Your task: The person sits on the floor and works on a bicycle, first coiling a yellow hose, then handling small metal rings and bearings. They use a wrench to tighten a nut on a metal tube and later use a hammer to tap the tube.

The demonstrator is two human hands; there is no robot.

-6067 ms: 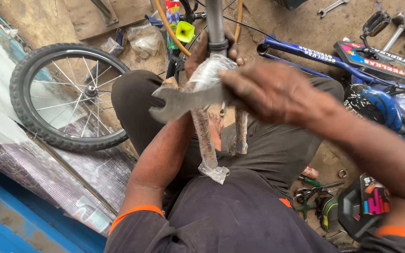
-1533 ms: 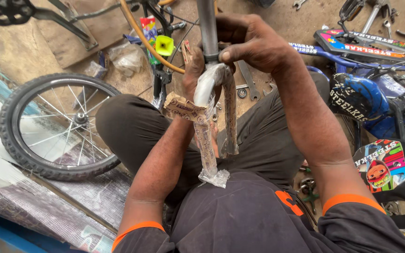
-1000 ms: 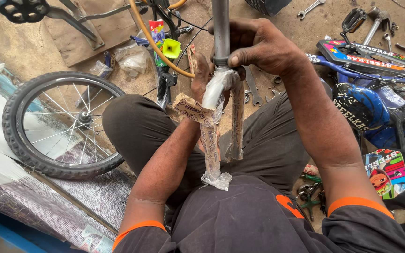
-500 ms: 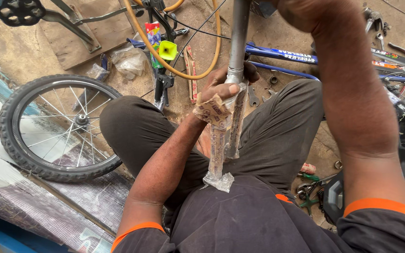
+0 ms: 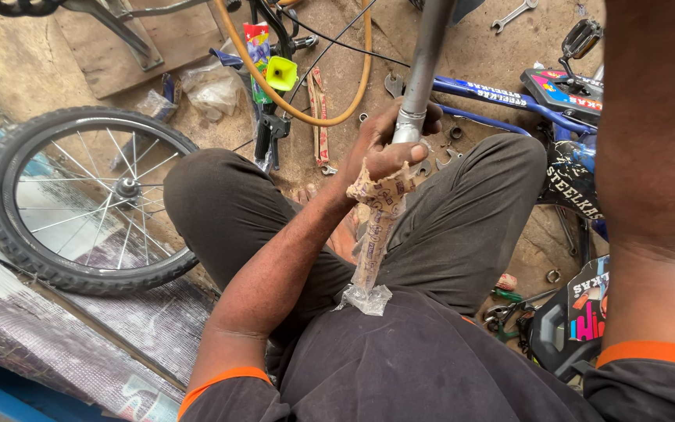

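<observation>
While the person sits low on a packed dirt floor (image 5: 509, 55), knees apart in dark trousers, the left hand (image 5: 388, 148) is wrapped tight round a grey bicycle fork (image 5: 423, 70), gripping at the crown where the steerer tube meets the paper-wrapped legs (image 5: 376, 227). Fork stands nearly upright btwn the knees, its plastic-bagged lower end (image 5: 365, 298) resting against the dark shirt at the lap. Right forearm (image 5: 654, 156) fills the right edge of view, rising out of frame; the hand itself isn't visible, so can't tell what it holds or how it's set.

Floor is crowded. Spoked wheel w/ tyre (image 5: 80, 199) lies flat at left, just beside the left knee, partly on a woven sheet (image 5: 80, 344) that runs to the bottom left corner. Flat board (image 5: 150, 55) at top left. Orange hose (image 5: 306, 117) loops across top centre, w/ a yellow funnel (image 5: 281, 74) and black cables near it. Blue bike frame (image 5: 509, 94) lies to the right past the right knee; a spanner (image 5: 513, 14) sits near the top edge. Small tools and nuts (image 5: 509, 301) scattered by the right thigh.

Open room is slim: bare dirt only at the top right strip and btwn the wheel and hose.
</observation>
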